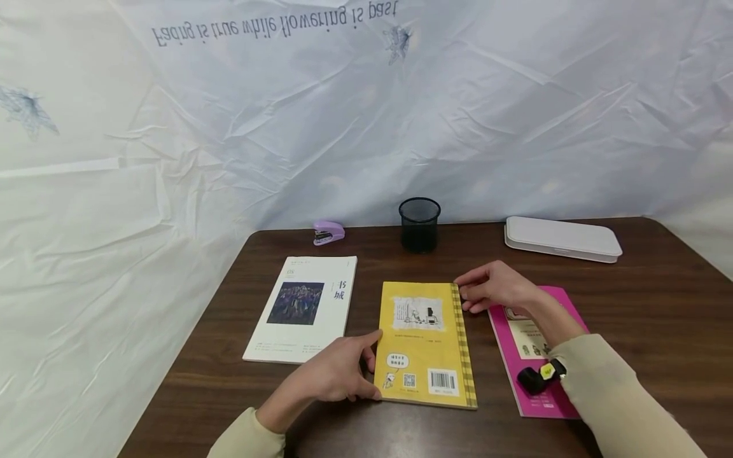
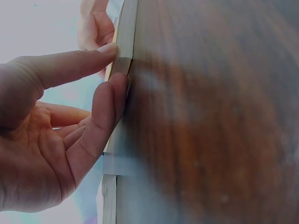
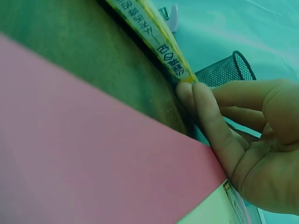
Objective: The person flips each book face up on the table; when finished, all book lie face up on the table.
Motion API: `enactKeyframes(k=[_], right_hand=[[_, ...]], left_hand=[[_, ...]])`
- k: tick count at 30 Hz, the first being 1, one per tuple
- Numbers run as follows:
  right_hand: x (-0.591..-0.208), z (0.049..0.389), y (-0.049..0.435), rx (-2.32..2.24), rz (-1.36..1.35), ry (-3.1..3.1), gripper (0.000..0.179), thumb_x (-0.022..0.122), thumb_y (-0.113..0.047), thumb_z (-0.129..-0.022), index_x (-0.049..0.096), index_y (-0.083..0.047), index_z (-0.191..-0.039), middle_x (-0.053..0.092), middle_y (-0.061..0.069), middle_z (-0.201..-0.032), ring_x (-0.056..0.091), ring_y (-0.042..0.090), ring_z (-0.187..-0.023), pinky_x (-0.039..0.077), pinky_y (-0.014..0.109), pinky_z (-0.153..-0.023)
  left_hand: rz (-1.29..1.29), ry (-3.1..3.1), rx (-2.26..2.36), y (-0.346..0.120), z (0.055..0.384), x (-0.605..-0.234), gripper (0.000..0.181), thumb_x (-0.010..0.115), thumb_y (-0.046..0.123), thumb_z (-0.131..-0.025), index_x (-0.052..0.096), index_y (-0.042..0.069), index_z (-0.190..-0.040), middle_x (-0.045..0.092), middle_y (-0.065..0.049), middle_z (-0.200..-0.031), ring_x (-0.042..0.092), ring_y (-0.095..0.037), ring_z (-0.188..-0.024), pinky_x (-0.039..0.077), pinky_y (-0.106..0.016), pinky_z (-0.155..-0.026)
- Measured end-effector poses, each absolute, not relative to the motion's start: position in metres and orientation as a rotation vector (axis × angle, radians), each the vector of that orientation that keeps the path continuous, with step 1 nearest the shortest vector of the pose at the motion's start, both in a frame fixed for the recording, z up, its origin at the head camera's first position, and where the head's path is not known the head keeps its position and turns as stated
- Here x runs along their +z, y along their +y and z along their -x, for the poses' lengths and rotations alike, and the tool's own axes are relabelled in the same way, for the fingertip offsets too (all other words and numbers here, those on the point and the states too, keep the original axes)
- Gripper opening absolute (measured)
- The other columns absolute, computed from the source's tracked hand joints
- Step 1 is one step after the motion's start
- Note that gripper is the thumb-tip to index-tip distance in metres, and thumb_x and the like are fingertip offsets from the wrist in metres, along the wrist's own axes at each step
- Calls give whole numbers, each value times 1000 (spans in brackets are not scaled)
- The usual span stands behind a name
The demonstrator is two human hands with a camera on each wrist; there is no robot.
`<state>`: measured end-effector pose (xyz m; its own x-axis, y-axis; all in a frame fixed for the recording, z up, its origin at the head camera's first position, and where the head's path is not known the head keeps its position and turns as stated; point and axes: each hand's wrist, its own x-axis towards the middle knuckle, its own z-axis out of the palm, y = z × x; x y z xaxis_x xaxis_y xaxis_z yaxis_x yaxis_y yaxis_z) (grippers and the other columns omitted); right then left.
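Note:
A yellow book [image 1: 420,356] with a checked spine, cartoon and barcode lies between my two hands. My left hand [image 1: 338,369] grips its lower left edge; in the left wrist view the thumb [image 2: 107,49] is at the cover's rim, with curled fingers by the side edge. At the upper right corner, my right hand [image 1: 498,286] holds the spine's end with its fingertips, seen close in the right wrist view by the lettered spine [image 3: 163,44]. The right forearm reaches over a pink book [image 1: 509,362], partly hiding it.
A white magazine [image 1: 329,270] lies on the left of the dark wooden table [image 1: 200,381]. Along the back stand a purple stapler [image 1: 329,230], a black mesh pen holder [image 1: 420,232] and a white case [image 1: 561,236]. Behind them hangs a pale printed sheet [image 1: 343,127].

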<state>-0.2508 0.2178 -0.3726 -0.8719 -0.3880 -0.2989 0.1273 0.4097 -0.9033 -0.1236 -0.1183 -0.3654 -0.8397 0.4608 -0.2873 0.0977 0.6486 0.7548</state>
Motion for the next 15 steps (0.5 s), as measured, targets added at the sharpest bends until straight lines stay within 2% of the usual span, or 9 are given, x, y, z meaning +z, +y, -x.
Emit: enactKeyframes(k=[7, 15], right_hand=[[-368, 251, 226, -1512, 287, 2137, 50, 65, -7, -103, 50, 10, -148, 69, 24, -130, 78, 20, -92, 66, 39, -82], [-369, 255, 232, -1532, 370, 2142, 49, 70, -5, -100, 54, 3, -146, 71, 15, -120, 76, 22, -91, 66, 40, -81]], left_hand=[[-444, 2392, 1090, -119, 124, -368, 104, 93, -1, -74, 37, -2, -161, 60, -2, -93, 63, -15, -59, 56, -29, -49], [-481, 2381, 1077, -123, 125, -369, 102, 92, 0, -76, 37, -2, -161, 60, -1, -95, 63, -15, -59, 56, -30, -50]])
